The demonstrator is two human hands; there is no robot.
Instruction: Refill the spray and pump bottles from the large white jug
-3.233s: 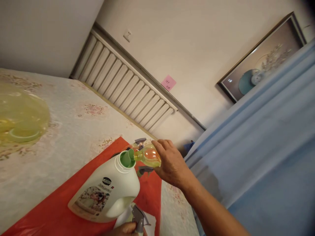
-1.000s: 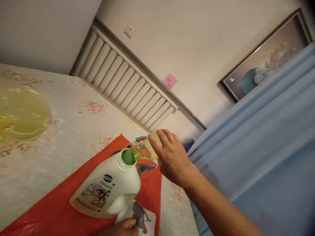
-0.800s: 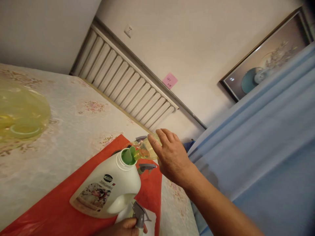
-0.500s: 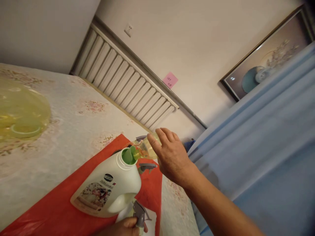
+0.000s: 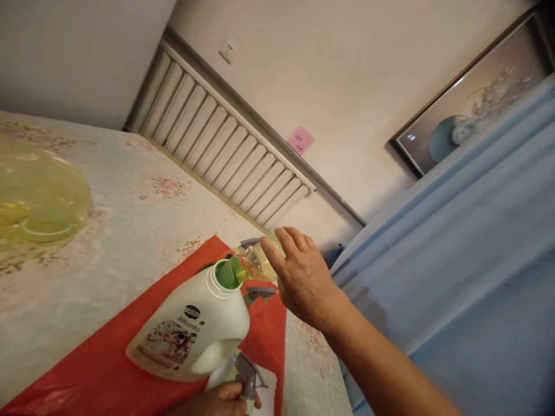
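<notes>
The right hand is closed round the rear part of a clear bottle, fingers bent over it; the palm side and the bottle's base are hidden behind the hand. The bottle is tipped, its neck at the green spout in the mouth of a large white jug. Whether the neck touches the spout is hard to make out, and so is how much liquid the bottle holds. The jug is over a red sheet, near the right edge of the table; with the view so rolled, I cannot tell whether it stands upright or leans.

The left hand, cut off at the bottom, is closed with thumb and finger about the neck of a grey trigger head. The jug hides much of what lies below that, and a white paper shows only in part beside it.

Behind the jug, toward the table's far edge, a second grey trigger and a third show; their lower parts are mostly covered by the bottle and jug.

On the table's left side a yellow translucent basin, cut off at the left, has a pale green ring showing; whether the ring is inside or beneath is unclear.
</notes>
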